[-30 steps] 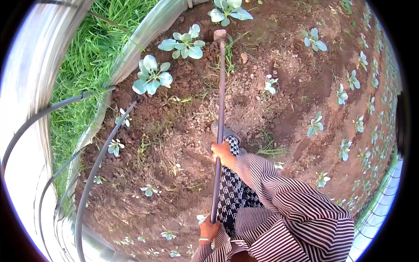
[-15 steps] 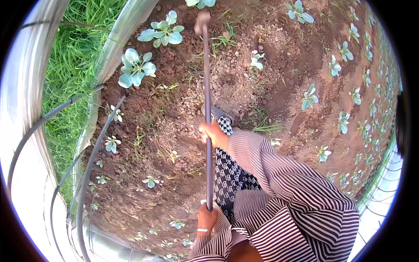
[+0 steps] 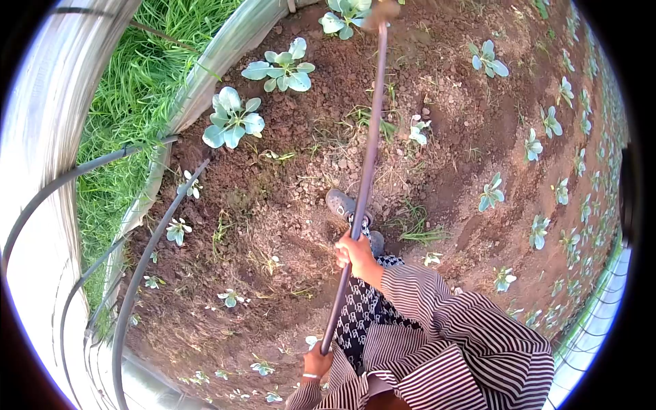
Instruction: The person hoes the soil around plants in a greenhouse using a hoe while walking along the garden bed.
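A long-handled hoe (image 3: 371, 150) runs upward from near my body, its soil-coloured head blurred at the top of the view beside a leafy seedling (image 3: 348, 17). My right hand (image 3: 355, 254) is wrapped round the middle of the handle, in front of my patterned trousers. Lower down, my left hand (image 3: 318, 361), with a pale band at the wrist, grips the handle's end. Below the hoe head lies loose soil with a tuft of weeds (image 3: 369, 121). A shoe (image 3: 339, 203) of mine shows beside the handle.
Larger seedlings (image 3: 232, 119) grow near the plastic sheet edge (image 3: 205, 89) on the left, with green grass (image 3: 137, 102) beyond it. Dark bent pipes (image 3: 147, 263) rise at the left. Rows of small seedlings (image 3: 492, 193) spread over the soil on the right.
The hoe head has swung up and to the right, and the handle now slants. Both hands still hold it. The view has shifted, with the plants lower and the shoe showing more.
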{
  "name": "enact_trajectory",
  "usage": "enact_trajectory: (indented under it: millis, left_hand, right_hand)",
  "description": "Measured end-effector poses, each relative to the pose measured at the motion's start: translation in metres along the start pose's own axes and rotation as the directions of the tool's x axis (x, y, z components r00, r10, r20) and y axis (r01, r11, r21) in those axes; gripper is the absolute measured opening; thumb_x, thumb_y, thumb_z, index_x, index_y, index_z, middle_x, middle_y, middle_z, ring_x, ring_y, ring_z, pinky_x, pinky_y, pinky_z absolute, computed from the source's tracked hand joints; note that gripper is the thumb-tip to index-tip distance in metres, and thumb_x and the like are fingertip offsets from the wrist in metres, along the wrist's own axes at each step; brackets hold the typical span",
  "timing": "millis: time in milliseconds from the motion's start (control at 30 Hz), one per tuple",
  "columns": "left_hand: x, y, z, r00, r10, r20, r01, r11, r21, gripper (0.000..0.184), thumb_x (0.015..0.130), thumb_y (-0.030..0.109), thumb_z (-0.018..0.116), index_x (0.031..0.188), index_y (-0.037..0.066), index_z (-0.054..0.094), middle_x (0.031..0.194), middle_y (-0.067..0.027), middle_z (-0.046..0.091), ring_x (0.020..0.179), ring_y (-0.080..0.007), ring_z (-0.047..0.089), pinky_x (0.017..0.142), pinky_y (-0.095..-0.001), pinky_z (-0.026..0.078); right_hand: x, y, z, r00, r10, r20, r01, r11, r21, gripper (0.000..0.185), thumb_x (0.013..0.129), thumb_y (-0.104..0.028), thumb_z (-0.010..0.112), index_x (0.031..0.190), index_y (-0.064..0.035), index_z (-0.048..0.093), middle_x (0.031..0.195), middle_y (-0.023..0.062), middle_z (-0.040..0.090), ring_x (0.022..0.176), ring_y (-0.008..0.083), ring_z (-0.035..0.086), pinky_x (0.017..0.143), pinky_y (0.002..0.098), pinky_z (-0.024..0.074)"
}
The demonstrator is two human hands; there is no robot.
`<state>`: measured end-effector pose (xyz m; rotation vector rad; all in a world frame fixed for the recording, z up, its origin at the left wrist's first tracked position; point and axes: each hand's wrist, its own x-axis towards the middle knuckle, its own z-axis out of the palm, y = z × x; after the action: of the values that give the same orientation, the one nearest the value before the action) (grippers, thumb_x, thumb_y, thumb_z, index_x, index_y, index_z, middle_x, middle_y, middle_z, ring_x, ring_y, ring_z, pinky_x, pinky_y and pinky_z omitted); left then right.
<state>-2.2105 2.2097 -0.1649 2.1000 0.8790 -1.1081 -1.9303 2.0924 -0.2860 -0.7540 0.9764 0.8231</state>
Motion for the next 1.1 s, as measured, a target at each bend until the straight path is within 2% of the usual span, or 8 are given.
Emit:
enact_trajectory:
  millis: [267,333,467,533,733,933,1067,1100]
  left_hand:
    - [0.137,0.101,0.015,0.982,0.005,-0.187,-0.054,0.965,-0.257,0.033,0.070,0.018,0.061,0.098,0.003,0.057,0.073,-0.0237,0.062,0.071,-0.0397,0.063,0.064,-0.0462,0.050]
    - [0.153,0.144,0.017,0.967,0.072,-0.243,-0.150,0.935,-0.320,0.020,0.072,0.012,0.062,0.088,0.000,0.057,0.064,-0.0159,0.061,0.054,-0.0282,0.061,0.050,-0.0376,0.048]
    - [0.117,0.127,0.072,0.959,-0.069,0.274,0.242,0.700,-0.672,0.013,0.071,0.007,0.064,0.077,0.003,0.053,0.056,-0.0050,0.055,0.039,-0.0108,0.050,0.037,-0.0278,0.041]
    - [0.079,0.111,0.048,0.942,-0.145,0.304,0.312,0.713,-0.628,0.012,0.071,0.007,0.063,0.069,0.004,0.052,0.054,-0.0047,0.055,0.038,-0.0098,0.048,0.036,-0.0269,0.039]
    - [0.068,0.066,0.065,0.984,-0.122,0.130,0.164,0.906,-0.390,0.020,0.067,0.020,0.064,0.077,0.003,0.060,0.066,-0.0140,0.062,0.058,-0.0252,0.062,0.058,-0.0363,0.049]
    - [0.129,0.146,0.046,0.999,0.002,-0.040,-0.022,0.863,-0.505,0.016,0.069,0.013,0.060,0.078,0.000,0.057,0.066,-0.0154,0.062,0.061,-0.0273,0.062,0.059,-0.0369,0.048]
    - [0.123,0.143,0.065,0.998,-0.050,0.049,0.064,0.922,-0.381,0.024,0.071,0.017,0.062,0.086,-0.001,0.057,0.070,-0.0191,0.062,0.066,-0.0314,0.064,0.064,-0.0380,0.051]
    - [0.097,0.151,0.052,0.995,-0.033,0.097,0.064,0.938,-0.340,0.032,0.072,0.020,0.062,0.093,-0.003,0.057,0.073,-0.0221,0.062,0.070,-0.0352,0.064,0.066,-0.0390,0.052]
  right_hand:
    - [0.098,-0.115,0.077,0.935,-0.341,0.097,0.353,0.871,-0.343,0.016,0.078,0.002,0.052,0.090,0.0043,0.042,0.055,0.0030,0.039,0.037,0.0119,0.038,0.030,0.0259,0.0368]
    - [0.156,-0.135,0.070,0.936,-0.338,0.097,0.344,0.822,-0.454,0.023,0.079,0.000,0.053,0.096,0.0116,0.044,0.055,0.0046,0.041,0.037,0.0129,0.040,0.031,0.0261,0.0372]
    - [0.184,-0.080,0.002,0.934,-0.356,-0.018,0.241,0.667,-0.705,0.017,0.076,-0.001,0.056,0.064,0.0008,0.044,0.049,0.0058,0.045,0.036,0.0156,0.044,0.030,0.0313,0.0369]
    - [0.151,-0.053,0.009,0.938,-0.261,-0.229,0.021,0.701,-0.713,0.023,0.076,-0.003,0.057,0.057,-0.0022,0.043,0.048,0.0074,0.047,0.036,0.0176,0.046,0.030,0.0334,0.0370]
    - [0.119,-0.044,0.010,0.984,-0.095,-0.153,0.017,0.896,-0.444,0.008,0.075,-0.002,0.055,0.073,-0.0031,0.047,0.053,0.0048,0.045,0.037,0.0157,0.043,0.030,0.0336,0.0372]
    - [0.122,-0.129,0.071,0.952,-0.306,0.012,0.268,0.812,-0.519,0.022,0.075,0.003,0.052,0.095,0.0084,0.044,0.054,0.0045,0.045,0.036,0.0137,0.042,0.029,0.0274,0.0355]
    - [0.161,-0.120,0.027,0.987,-0.154,0.051,0.158,0.854,-0.496,0.025,0.077,0.001,0.054,0.096,0.0102,0.041,0.053,0.0060,0.045,0.034,0.0150,0.043,0.028,0.0300,0.0357]
    - [0.160,-0.103,0.009,0.989,-0.104,-0.104,0.036,0.857,-0.514,0.018,0.076,0.002,0.054,0.090,0.0082,0.045,0.054,0.0064,0.047,0.034,0.0152,0.043,0.027,0.0310,0.0351]
